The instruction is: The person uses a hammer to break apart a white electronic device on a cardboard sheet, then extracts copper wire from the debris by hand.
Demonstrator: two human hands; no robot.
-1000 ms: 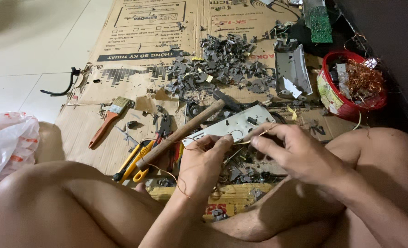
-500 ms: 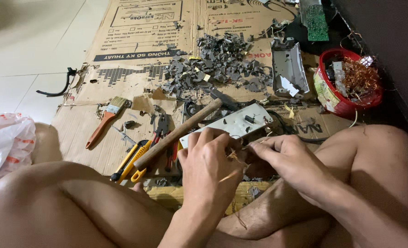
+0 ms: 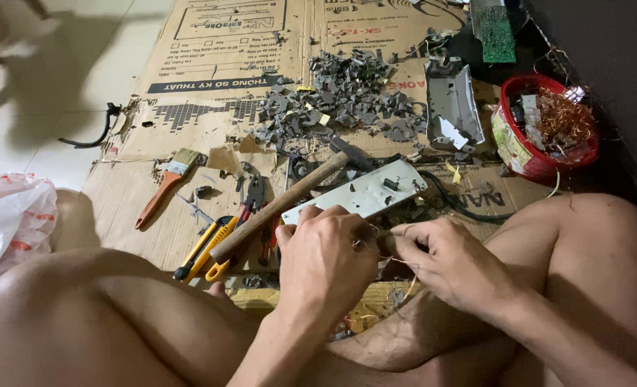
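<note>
My left hand [image 3: 325, 261] and my right hand [image 3: 447, 261] meet between my knees, fingertips together on a small dark part with thin copper wire [image 3: 376, 242] trailing from it. The part itself is mostly hidden by my fingers. Just beyond the hands lies a pale metal plate [image 3: 361, 192] and a wooden-handled hammer [image 3: 282, 204] resting across the cardboard [image 3: 211, 72].
A heap of grey metal scraps [image 3: 347, 97] lies further out. A red bowl [image 3: 540, 161] with copper wire sits at right, by a grey metal casing [image 3: 454, 107] and a green circuit board [image 3: 497, 32]. A paintbrush [image 3: 164, 183], yellow cutter [image 3: 207, 247], pliers and plastic bag [image 3: 10, 215] lie left.
Both hands have drawn closer together and nearer to my body, closing over the small wired part. The view has shifted slightly downward.
</note>
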